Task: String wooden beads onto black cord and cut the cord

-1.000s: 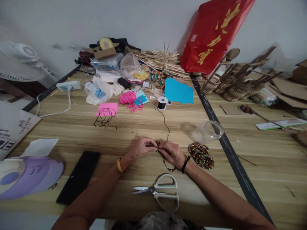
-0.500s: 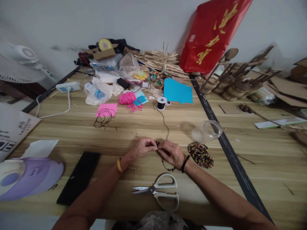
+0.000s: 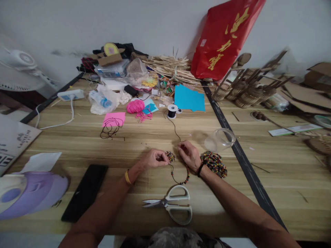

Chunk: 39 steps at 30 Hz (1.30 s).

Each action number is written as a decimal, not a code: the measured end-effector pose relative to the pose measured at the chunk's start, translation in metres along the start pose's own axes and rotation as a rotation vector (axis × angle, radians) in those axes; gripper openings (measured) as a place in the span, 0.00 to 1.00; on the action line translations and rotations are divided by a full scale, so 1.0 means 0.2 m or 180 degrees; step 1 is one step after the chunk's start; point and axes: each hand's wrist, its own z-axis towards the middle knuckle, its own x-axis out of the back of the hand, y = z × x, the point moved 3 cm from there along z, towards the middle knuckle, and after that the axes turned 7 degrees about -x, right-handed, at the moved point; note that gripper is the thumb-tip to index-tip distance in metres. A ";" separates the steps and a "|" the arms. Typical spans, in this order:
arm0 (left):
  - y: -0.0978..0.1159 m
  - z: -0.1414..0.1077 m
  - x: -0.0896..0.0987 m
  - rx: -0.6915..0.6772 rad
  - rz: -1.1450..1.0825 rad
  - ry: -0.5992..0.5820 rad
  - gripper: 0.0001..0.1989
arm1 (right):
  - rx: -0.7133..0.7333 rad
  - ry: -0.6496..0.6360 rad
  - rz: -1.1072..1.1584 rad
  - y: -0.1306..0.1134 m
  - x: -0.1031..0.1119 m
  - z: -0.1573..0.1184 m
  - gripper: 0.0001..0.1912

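Observation:
My left hand [image 3: 157,158] is closed in a pinch on the end of a thin black cord [image 3: 171,169]. Small coloured beads [image 3: 186,178] are threaded on this cord, which curves down and then up under my right hand [image 3: 190,155]. That hand is also closed, its thumb and fingers on the cord where it comes down from the black spool [image 3: 172,111]. Between both hands lies a small cluster of loose beads [image 3: 170,156]. To the right of my right wrist sits a coiled heap of multicoloured bead strands [image 3: 214,164].
Open-bladed scissors [image 3: 165,203] lie near the front edge. A clear jar [image 3: 220,140] rests on its side beyond the bead strands. At left are a black phone [image 3: 84,193] and a purple tissue box [image 3: 38,193]. Pink yarn [image 3: 135,106] and blue paper [image 3: 189,98] lie farther back.
My right hand has moved away from my left, up and to the right, uncovering the bead cluster and more of the strung cord. My left hand stays nearly in place.

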 end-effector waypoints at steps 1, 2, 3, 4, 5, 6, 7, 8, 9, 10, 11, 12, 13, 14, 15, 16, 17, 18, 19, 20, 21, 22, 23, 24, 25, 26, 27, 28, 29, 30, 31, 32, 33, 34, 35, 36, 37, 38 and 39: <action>-0.01 0.00 0.00 0.0000 -0.0014 0.0018 0.10 | 0.0057 -0.0077 -0.0150 0.01 -0.01 0.01 0.07; -0.01 0.00 0.00 0.0012 -0.0028 0.0041 0.09 | 0.0105 -0.0127 -0.0280 0.01 -0.01 0.01 0.07; -0.02 0.01 0.00 0.0029 -0.0047 0.0077 0.09 | 0.0148 -0.0184 -0.0384 0.01 -0.02 0.01 0.07; -0.02 0.01 0.00 0.0052 -0.0069 0.0116 0.09 | 0.0183 -0.0216 -0.0461 0.02 -0.02 0.01 0.07; -0.03 0.01 0.00 0.0077 -0.0087 0.0158 0.10 | 0.0223 -0.0233 -0.0517 0.02 -0.02 0.01 0.07; -0.03 0.01 0.00 0.0100 -0.0105 0.0200 0.10 | 0.0279 -0.0262 -0.0561 0.01 -0.02 0.02 0.07; -0.03 0.01 0.01 0.0115 -0.0122 0.0241 0.10 | 0.0352 -0.0304 -0.0605 0.01 -0.02 0.01 0.07; -0.03 0.01 0.01 0.0123 -0.0133 0.0273 0.11 | 0.0433 -0.0346 -0.0666 0.01 -0.02 0.01 0.07; -0.03 0.01 0.01 0.0126 -0.0139 0.0296 0.11 | 0.0509 -0.0372 -0.0752 0.01 -0.03 0.01 0.06; -0.03 0.01 0.01 0.0131 -0.0139 0.0310 0.11 | 0.0571 -0.0383 -0.0865 0.01 -0.03 0.01 0.06; -0.02 0.01 0.01 0.0135 -0.0141 0.0320 0.11 | 0.0613 -0.0373 -0.0996 0.01 -0.04 0.01 0.06; -0.02 0.01 0.01 0.0145 -0.0143 0.0318 0.11 | 0.0631 -0.0342 -0.1131 0.01 -0.04 0.01 0.06; -0.01 0.01 0.01 0.0161 -0.0148 0.0307 0.10 | 0.0634 -0.0314 -0.1257 0.01 -0.04 0.01 0.06; -0.01 0.01 0.01 0.0180 -0.0158 0.0287 0.10 | 0.0629 -0.0297 -0.1357 0.01 -0.05 0.01 0.06; -0.01 0.01 0.01 0.0198 -0.0177 0.0262 0.10 | 0.0620 -0.0292 -0.1424 0.01 -0.05 0.01 0.06; -0.01 0.01 0.01 0.0211 -0.0206 0.0237 0.10 | 0.0611 -0.0293 -0.1452 0.01 -0.05 0.01 0.06; -0.01 0.01 0.01 0.0216 -0.0243 0.0220 0.11 | 0.0603 -0.0292 -0.1435 0.01 -0.05 0.01 0.06; -0.01 0.01 0.01 0.0212 -0.0283 0.0204 0.11 | 0.0593 -0.0288 -0.1370 0.01 -0.04 0.01 0.06; -0.01 0.01 0.01 0.0201 -0.0322 0.0190 0.11 | 0.0580 -0.0275 -0.1261 0.01 -0.04 0.01 0.07; -0.02 0.01 0.01 0.0189 -0.0354 0.0179 0.11 | 0.0566 -0.0262 -0.1113 0.01 -0.03 0.01 0.07; -0.02 0.01 0.01 0.0182 -0.0373 0.0170 0.12 | 0.0539 -0.0231 -0.0943 0.01 -0.02 0.01 0.07; -0.03 0.00 0.01 0.0174 -0.0381 0.0177 0.12 | 0.0520 -0.0197 -0.0771 0.00 -0.01 0.01 0.07; -0.03 0.00 0.02 0.0160 -0.0374 0.0207 0.12 | 0.0512 -0.0168 -0.0618 -0.01 0.00 0.01 0.08; -0.02 0.00 0.03 0.0139 -0.0342 0.0249 0.12 | 0.0517 -0.0177 -0.0509 -0.02 0.00 0.01 0.09; -0.02 0.00 0.04 0.0095 -0.0291 0.0327 0.11 | 0.0530 -0.0211 -0.0443 -0.03 0.00 0.01 0.11; -0.01 0.00 0.04 0.0032 -0.0202 0.0398 0.10 | 0.0551 -0.0299 -0.0432 -0.04 -0.01 0.00 0.14; 0.00 0.00 0.05 -0.0041 -0.0068 0.0445 0.09 | 0.0584 -0.0416 -0.0471 -0.06 -0.02 -0.01 0.18; 0.02 0.00 0.06 -0.0120 0.0033 0.0518 0.08 | 0.0626 -0.0533 -0.0553 -0.07 -0.04 -0.02 0.22; 0.03 0.00 0.07 -0.0184 0.0072 0.0596 0.07 | 0.0683 -0.0642 -0.0660 -0.09 -0.05 -0.03 0.25; 0.04 0.00 0.08 -0.0233 0.0067 0.0673 0.07 | 0.0747 -0.0760 -0.0755 -0.11 -0.07 -0.04 0.28; 0.04 0.00 0.08 -0.0257 0.0022 0.0744 0.06 | 0.0808 -0.0864 -0.0828 -0.12 -0.08 -0.06 0.29; 0.05 0.00 0.08 -0.0254 -0.0057 0.0765 0.06 | 0.0864 -0.0954 -0.0867 -0.13 -0.10 -0.07 0.29; 0.05 -0.01 0.08 -0.0229 -0.0148 0.0739 0.05 | 0.0905 -0.1023 -0.0872 -0.14 -0.10 -0.07 0.29; 0.05 -0.01 0.08 -0.0189 -0.0244 0.0692 0.05 | 0.0935 -0.1051 -0.0858 -0.14 -0.11 -0.08 0.29; 0.04 -0.01 0.08 -0.0145 -0.0333 0.0630 0.05 | 0.0956 -0.1046 -0.0839 -0.14 -0.11 -0.08 0.29; 0.04 0.00 0.07 -0.0105 -0.0403 0.0574 0.05 | 0.0971 -0.1018 -0.0821 -0.13 -0.11 -0.08 0.29; 0.04 0.00 0.07 -0.0071 -0.0451 0.0533 0.06 | 0.0977 -0.0971 -0.0804 -0.13 -0.11 -0.07 0.29; 0.04 0.00 0.07 -0.0045 -0.0480 0.0511 0.06 | 0.0967 -0.0913 -0.0790 -0.12 -0.10 -0.07 0.30; 0.04 0.00 0.07 -0.0020 -0.0489 0.0505 0.06 | 0.0932 -0.0862 -0.0778 -0.12 -0.10 -0.06 0.30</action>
